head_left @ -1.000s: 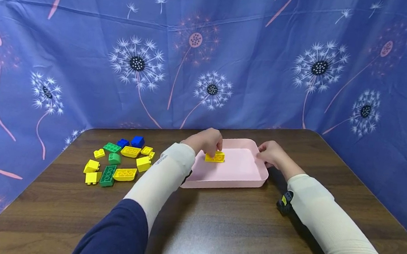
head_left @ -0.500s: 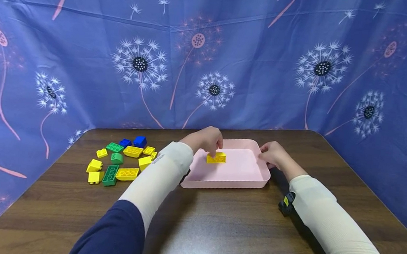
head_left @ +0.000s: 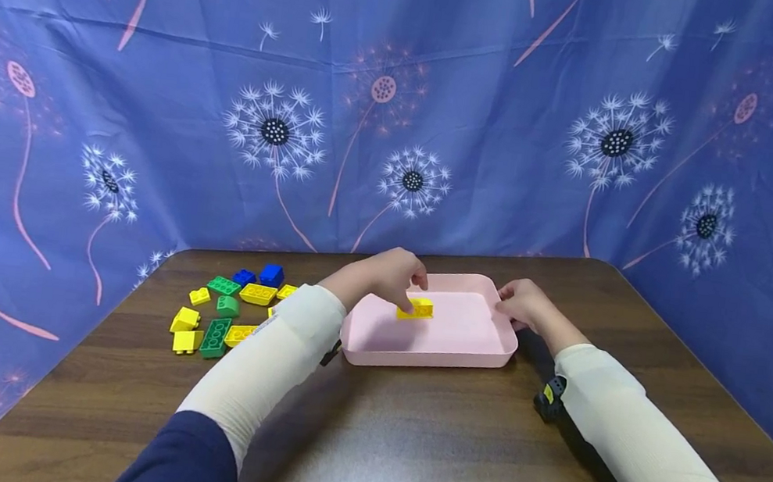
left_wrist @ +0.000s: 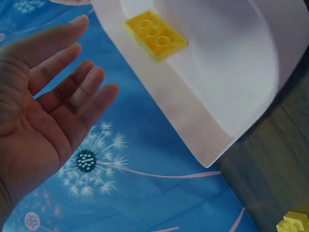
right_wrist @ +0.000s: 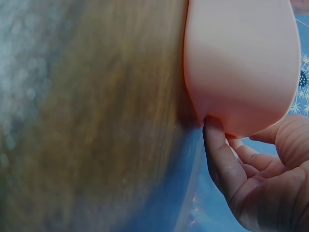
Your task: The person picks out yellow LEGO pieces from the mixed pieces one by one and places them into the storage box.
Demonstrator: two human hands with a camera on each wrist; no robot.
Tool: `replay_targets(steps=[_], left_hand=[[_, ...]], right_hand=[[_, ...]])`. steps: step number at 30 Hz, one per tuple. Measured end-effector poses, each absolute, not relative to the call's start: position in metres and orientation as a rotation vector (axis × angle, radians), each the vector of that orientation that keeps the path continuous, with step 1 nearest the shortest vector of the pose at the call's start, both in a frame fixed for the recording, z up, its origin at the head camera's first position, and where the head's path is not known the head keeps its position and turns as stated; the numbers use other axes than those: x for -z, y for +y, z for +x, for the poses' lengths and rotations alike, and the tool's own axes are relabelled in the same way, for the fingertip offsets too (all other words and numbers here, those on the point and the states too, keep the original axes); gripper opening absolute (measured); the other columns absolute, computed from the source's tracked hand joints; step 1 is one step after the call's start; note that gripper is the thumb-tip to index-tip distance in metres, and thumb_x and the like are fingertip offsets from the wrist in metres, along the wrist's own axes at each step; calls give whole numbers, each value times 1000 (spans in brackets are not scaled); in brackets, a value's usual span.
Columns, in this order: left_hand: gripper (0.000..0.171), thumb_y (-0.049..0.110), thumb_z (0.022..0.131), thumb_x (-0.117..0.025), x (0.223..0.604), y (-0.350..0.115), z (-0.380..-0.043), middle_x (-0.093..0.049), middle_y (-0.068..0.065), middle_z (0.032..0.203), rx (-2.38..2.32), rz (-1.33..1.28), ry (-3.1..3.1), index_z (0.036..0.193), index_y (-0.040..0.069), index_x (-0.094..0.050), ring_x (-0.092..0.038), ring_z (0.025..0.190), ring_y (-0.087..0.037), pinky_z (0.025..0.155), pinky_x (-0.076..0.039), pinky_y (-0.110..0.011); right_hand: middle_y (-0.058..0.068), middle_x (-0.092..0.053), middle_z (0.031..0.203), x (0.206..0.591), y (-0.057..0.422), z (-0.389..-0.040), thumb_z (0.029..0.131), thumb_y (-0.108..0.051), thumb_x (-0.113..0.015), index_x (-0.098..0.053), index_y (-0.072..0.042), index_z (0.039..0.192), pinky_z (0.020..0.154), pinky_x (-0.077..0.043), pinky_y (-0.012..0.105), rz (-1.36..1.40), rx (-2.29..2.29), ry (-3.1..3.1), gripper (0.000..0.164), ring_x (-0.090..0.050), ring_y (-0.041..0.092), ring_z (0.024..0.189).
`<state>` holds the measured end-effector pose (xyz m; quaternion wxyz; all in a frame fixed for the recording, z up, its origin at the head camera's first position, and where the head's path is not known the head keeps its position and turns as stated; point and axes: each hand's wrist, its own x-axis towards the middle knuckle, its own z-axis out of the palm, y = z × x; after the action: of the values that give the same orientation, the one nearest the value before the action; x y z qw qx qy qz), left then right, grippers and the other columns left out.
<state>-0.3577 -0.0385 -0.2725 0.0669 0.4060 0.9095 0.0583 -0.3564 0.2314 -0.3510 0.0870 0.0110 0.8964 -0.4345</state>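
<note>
A pink tray (head_left: 456,349) sits on the table, its right end pinched by my right hand (head_left: 527,303). In the right wrist view, the fingers (right_wrist: 219,159) press against the tray's outer wall and the thumb reaches over the rim. Inside the tray, toward its left side, lies a yellow toy brick (head_left: 423,308). The left wrist view shows the brick's hollow underside with rings. My left hand (head_left: 391,274) is above the tray's left part, overlapping the brick in the head view. From the wrist, its fingers appear loosely bent, apart from the brick, with nothing between them.
Several yellow, green and blue toy bricks lie left of the tray, among them a dark green brick (head_left: 215,338) and a blue brick (head_left: 272,274). My left sleeve (head_left: 267,370) hides some of them. A blue dandelion-print curtain (head_left: 339,150) hangs behind the brown table (head_left: 407,447).
My left hand has let go of the yellow brick and drawn slightly left of it. The brick stays in the tray. My right hand keeps its place; the head view has shifted slightly.
</note>
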Motion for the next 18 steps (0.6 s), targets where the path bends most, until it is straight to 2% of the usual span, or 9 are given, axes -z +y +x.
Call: replay_targets(steps=[7,14,18], left_hand=[[36,20,79,-81,270,-52,-342,-69,-7,108,-303,1273,2744,111,7,-70,-66,93,-20,82,-51,-27],[37,20,82,-77,272,-70,-324,-69,-8,112,-341,1287,2755,115,4,-69,-64,102,-28,89,-50,-34],[40,22,81,-78,267,-80,-316,-68,-6,112,-305,1294,2816,117,5,-69,-63,103,-27,91,-50,-35]], right_hand=[[28,-54,109,355,233,-353,92,-3,-58,-51,16,119,68,-58,41,27,1295,2678,34,-65,28,82],[28,-55,107,358,234,-352,91,-2,-58,-51,16,119,67,-58,41,18,1294,2677,34,-66,27,81],[28,-55,107,355,233,-353,91,-2,-58,-52,16,119,67,-58,42,-5,1301,2691,34,-65,28,81]])
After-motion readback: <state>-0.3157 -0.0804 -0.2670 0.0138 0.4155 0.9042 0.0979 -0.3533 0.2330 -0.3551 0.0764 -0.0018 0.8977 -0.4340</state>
